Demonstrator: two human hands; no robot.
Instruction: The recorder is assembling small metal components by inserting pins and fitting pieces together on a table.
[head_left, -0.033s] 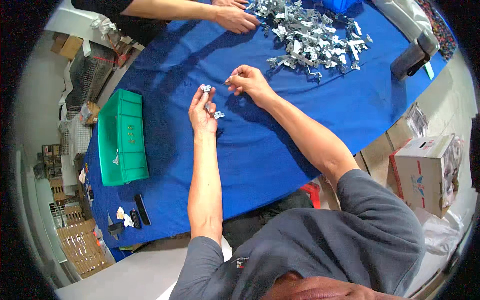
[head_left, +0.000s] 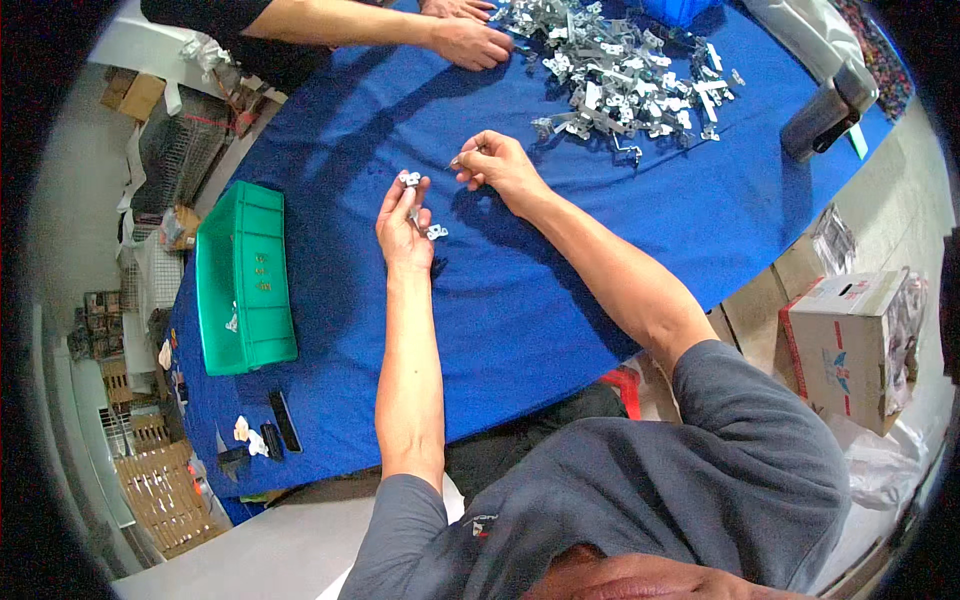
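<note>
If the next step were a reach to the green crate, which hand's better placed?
Left, I'd say. The left hand is nearer the green crate and holds metal hardware; the right hand is farther off and would likely cross past the left.

Shiny metal hardware (head_left: 436, 232) glints over the matt, creased blue worktop cloth (head_left: 520, 290); a heap of metal parts (head_left: 610, 95) gleams, a green plastic crate (head_left: 268, 345) looks smooth, and a matt cardboard carton (head_left: 835, 335) contrasts with glossy, crinkled plastic sheeting (head_left: 885, 465).
</note>
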